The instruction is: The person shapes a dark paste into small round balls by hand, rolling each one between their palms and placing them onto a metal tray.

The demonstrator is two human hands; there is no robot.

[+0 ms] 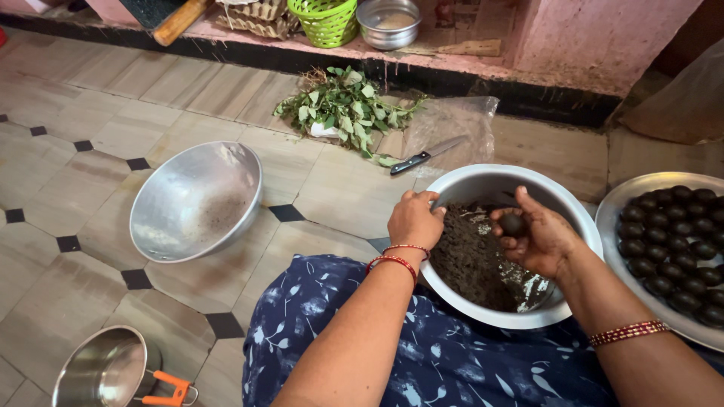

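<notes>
A steel bowl (483,183) rests against my lap, holding a dark crumbly mixture (471,260). My left hand (414,219) grips the bowl's near-left rim, fingers curled over the edge. My right hand (537,238) hovers inside the bowl, palm up, fingers cupped around a small dark ball (513,224) of the mixture. To the right sits a round steel plate (615,215) filled with several finished dark balls (675,249).
An empty tilted steel bowl (196,200) lies on the tiled floor to the left. A small pot with an orange handle (113,369) is at bottom left. Leafy sprigs (347,109), a black-handled knife (426,156) and a plastic bag (452,124) lie ahead. A green basket (326,20) and a steel dish (388,22) sit on the ledge.
</notes>
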